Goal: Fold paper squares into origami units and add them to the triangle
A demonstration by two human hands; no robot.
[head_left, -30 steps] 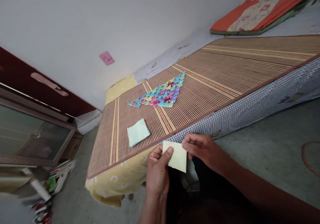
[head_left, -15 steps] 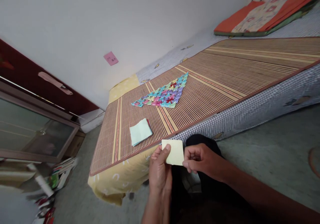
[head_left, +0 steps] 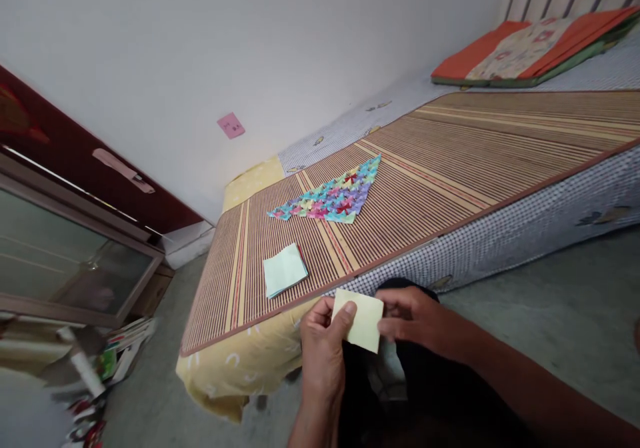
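Note:
A square of pale yellow paper (head_left: pixel 364 325) is held out over my lap, just off the bed's front edge. My left hand (head_left: pixel 327 335) grips its left side, thumb flat on top and fingers behind. At the right side, my right hand (head_left: pixel 410 316) has its thumb and index finger closed at the paper's edge; the other fingers curl underneath, partly hidden. On the mat, a stack of pale green paper squares (head_left: pixel 284 271) lies beyond my left hand. Farther back rests a triangular piece of many colourful folded papers (head_left: pixel 335 195).
A striped bamboo mat (head_left: pixel 420 181) covers the bed, with a yellow cloth (head_left: pixel 240 368) hanging at the near corner. A folded orange quilt (head_left: pixel 540 45) lies at the far right. A glass-fronted cabinet (head_left: pixel 135 288) and piled papers stand at left. One pink note (head_left: pixel 231 125) is on the wall.
The yellow paper has turned slightly clockwise and shifted a little right and down. My right fingers have moved from its lower right corner up along the right edge. The view has tilted slightly.

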